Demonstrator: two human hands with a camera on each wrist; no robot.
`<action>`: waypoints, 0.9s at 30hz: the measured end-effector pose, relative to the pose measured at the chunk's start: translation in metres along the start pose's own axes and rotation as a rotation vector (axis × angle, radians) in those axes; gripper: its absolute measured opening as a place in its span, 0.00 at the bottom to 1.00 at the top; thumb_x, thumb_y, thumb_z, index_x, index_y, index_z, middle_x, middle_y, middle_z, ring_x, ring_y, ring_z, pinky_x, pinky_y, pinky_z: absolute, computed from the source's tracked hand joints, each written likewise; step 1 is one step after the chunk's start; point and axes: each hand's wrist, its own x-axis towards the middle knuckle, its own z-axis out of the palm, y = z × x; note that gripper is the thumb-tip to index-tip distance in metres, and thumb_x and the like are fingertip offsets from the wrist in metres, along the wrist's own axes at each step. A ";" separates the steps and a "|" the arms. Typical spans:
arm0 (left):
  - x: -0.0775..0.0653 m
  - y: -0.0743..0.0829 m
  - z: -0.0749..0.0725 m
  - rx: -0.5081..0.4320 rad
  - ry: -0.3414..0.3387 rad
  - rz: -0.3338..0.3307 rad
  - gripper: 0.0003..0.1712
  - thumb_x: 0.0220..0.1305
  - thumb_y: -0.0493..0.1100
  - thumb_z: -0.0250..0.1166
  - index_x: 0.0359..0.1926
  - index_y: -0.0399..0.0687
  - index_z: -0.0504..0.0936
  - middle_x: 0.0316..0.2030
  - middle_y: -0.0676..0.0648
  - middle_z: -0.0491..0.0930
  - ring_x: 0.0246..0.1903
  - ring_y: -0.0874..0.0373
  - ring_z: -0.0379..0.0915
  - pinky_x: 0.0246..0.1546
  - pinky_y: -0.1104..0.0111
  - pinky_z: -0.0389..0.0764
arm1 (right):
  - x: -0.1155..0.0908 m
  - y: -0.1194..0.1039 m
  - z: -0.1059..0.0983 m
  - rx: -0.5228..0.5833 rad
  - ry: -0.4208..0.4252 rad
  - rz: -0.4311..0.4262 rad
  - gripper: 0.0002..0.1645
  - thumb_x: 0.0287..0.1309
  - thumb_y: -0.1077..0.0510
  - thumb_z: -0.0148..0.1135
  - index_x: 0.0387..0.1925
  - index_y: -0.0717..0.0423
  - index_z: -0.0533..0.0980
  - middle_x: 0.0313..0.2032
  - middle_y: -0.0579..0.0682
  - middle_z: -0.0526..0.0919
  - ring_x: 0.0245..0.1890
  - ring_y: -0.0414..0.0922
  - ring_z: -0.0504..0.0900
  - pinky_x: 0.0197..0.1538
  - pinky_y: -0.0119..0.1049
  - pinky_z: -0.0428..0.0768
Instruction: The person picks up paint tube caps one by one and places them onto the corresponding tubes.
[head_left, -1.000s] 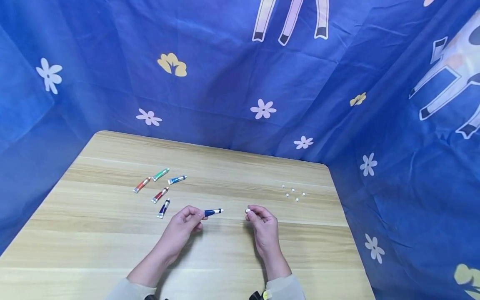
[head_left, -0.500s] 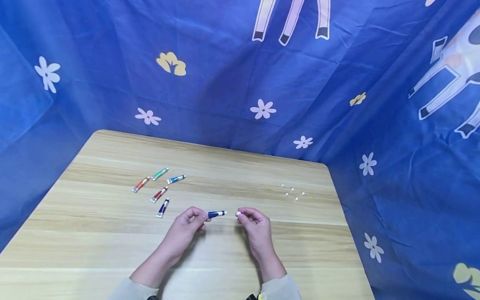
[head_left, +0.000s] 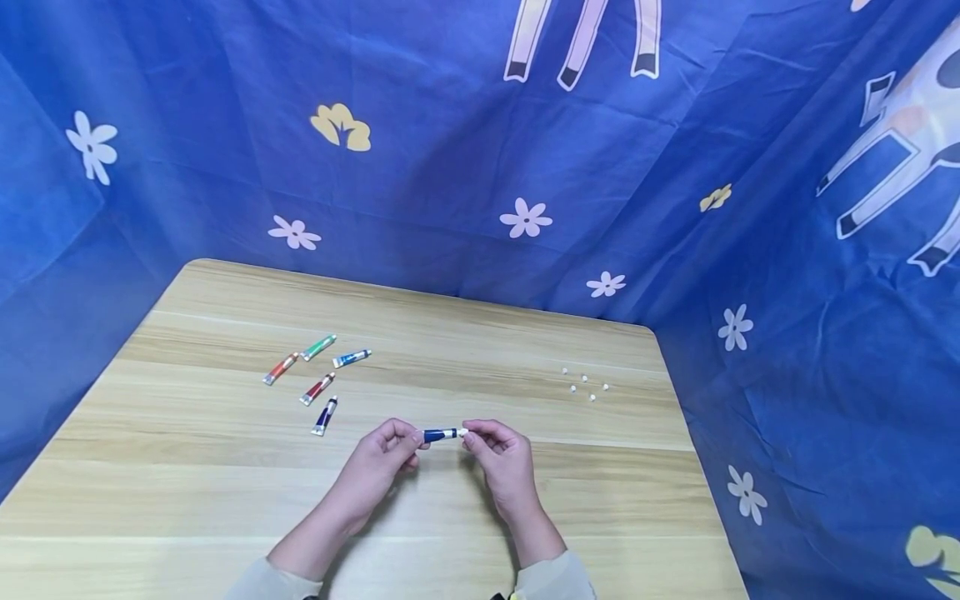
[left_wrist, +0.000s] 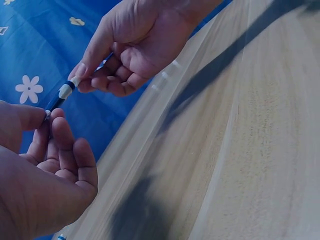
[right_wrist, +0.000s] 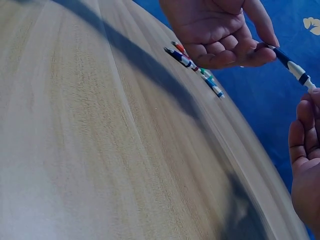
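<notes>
Remotely, I record the dark blue tube (head_left: 441, 435) above the surface (head_left: 420, 525), the left hand (head_left: 378, 457) pinching its tail, the right hand's (head_left: 506, 467) grip pinching a white cap (head_left: 463, 432) at its nozzle. Five loose tubes (head_left: 318, 389) lie left of it; small white pieces (head_left: 584, 378) right.

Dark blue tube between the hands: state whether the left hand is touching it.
Touching. The right wrist view shows it: the left hand pinches one end of the dark blue tube, with no gap between them.
</notes>
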 end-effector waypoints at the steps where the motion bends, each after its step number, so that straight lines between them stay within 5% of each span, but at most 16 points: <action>1: 0.000 0.000 0.000 0.002 0.000 -0.002 0.07 0.80 0.38 0.62 0.49 0.37 0.79 0.36 0.56 0.85 0.38 0.61 0.80 0.46 0.71 0.84 | 0.000 0.000 0.000 -0.002 0.001 0.000 0.18 0.63 0.73 0.70 0.52 0.83 0.79 0.38 0.39 0.90 0.36 0.33 0.87 0.44 0.25 0.87; 6: 0.000 -0.002 0.000 0.012 0.013 -0.018 0.07 0.80 0.39 0.62 0.49 0.38 0.79 0.35 0.56 0.85 0.38 0.60 0.79 0.44 0.71 0.83 | -0.001 0.001 0.001 -0.027 0.001 -0.010 0.17 0.63 0.72 0.71 0.50 0.81 0.81 0.39 0.40 0.91 0.36 0.33 0.87 0.44 0.24 0.87; 13: 0.001 -0.003 -0.001 0.038 0.018 -0.040 0.09 0.80 0.44 0.63 0.49 0.41 0.80 0.33 0.54 0.84 0.35 0.58 0.78 0.24 0.72 0.68 | -0.001 0.004 0.002 -0.053 0.000 -0.037 0.15 0.63 0.71 0.71 0.48 0.80 0.82 0.38 0.39 0.91 0.35 0.32 0.87 0.43 0.24 0.86; 27: -0.001 -0.002 0.001 0.033 0.021 -0.054 0.08 0.79 0.42 0.64 0.47 0.41 0.79 0.31 0.54 0.83 0.33 0.59 0.76 0.23 0.73 0.66 | -0.002 0.006 0.001 -0.092 0.009 0.011 0.14 0.66 0.66 0.73 0.47 0.75 0.84 0.35 0.37 0.91 0.34 0.35 0.86 0.42 0.27 0.86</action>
